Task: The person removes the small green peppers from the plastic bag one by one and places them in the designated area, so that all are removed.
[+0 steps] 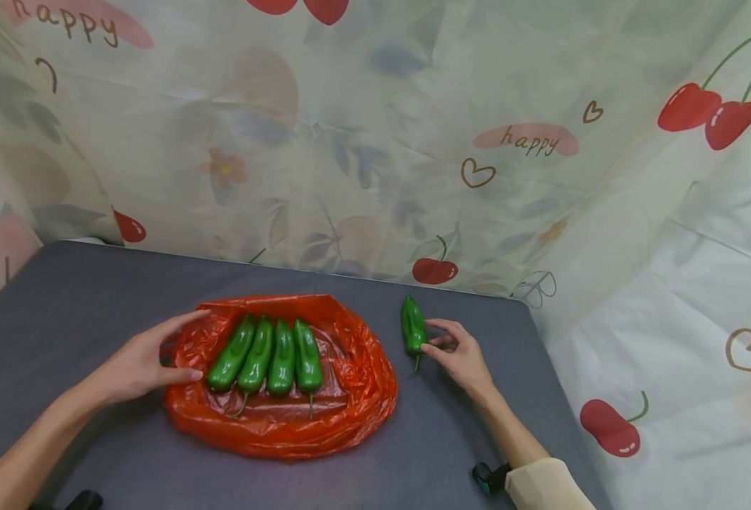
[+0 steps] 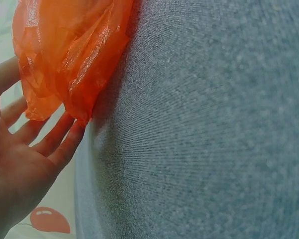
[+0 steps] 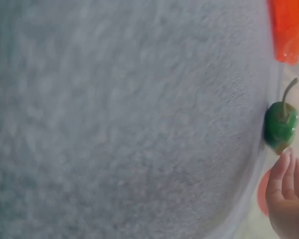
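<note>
Several green peppers (image 1: 281, 358) lie side by side in an opened red plastic bag (image 1: 375, 397). At the bag's left rim is my left hand (image 1: 134, 365), thumb and fingers spread apart; in the left wrist view its extended fingers touch the crinkled plastic (image 2: 79, 55). A single green pepper (image 1: 413, 324) lies to the right of the bag, stem toward me. My right hand (image 1: 462, 360) is beside its lower right side, thumb tip at the stem end. In the right wrist view the nearly straight fingertips (image 3: 287, 153) come up to that pepper (image 3: 280, 124).
A dark grey cloth covers the table (image 1: 114, 283). Behind and to the right hangs a pale curtain (image 1: 363, 142) printed with cherries, hearts and leaves. A dark strap (image 1: 490, 478) is on the right wrist, by a cream sleeve (image 1: 548, 485).
</note>
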Tool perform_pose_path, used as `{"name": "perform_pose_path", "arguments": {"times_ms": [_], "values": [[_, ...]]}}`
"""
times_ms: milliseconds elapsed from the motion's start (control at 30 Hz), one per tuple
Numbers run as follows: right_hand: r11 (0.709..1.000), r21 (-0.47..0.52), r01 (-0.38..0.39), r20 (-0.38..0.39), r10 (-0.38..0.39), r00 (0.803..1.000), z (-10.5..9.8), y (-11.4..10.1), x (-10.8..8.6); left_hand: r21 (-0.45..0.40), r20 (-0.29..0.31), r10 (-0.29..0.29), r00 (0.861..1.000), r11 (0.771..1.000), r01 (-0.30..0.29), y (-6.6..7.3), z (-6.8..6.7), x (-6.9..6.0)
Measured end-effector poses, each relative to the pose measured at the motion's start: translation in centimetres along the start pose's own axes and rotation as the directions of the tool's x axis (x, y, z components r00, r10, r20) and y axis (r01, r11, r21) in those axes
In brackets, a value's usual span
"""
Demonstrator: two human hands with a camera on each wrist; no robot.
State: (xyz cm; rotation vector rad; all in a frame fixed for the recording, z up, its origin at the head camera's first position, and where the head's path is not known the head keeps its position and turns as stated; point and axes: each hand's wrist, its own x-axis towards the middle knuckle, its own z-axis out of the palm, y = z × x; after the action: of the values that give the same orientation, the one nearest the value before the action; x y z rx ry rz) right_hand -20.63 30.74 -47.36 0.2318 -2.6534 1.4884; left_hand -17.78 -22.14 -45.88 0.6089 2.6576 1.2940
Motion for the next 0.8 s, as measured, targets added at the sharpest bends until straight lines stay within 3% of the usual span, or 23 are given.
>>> {"name": "perform_pose_path", "arguments": {"times_ms": [300, 567, 800], "values": [[0.992, 0.111, 0.058, 0.073, -0.067, 0.995, 0.5, -2.1, -0.6, 0.012, 0.010, -0.005, 1.000, 1.000, 0.005, 0.0, 0.3, 0.1], [0.984, 0.170, 0.056, 0.147, -0.082, 0.986, 1.2, -5.7, -1.1, 0.000, 0.018, -0.009, 1.000, 1.000, 0.009, 0.0, 0.5, 0.2], [0.976, 0.208, 0.069, 0.185, -0.109, 0.977, 2.6, -5.6, -1.0, -0.008, 0.028, -0.011, 1.000, 1.000, 0.011, -0.1, 0.6, 0.2]]}}
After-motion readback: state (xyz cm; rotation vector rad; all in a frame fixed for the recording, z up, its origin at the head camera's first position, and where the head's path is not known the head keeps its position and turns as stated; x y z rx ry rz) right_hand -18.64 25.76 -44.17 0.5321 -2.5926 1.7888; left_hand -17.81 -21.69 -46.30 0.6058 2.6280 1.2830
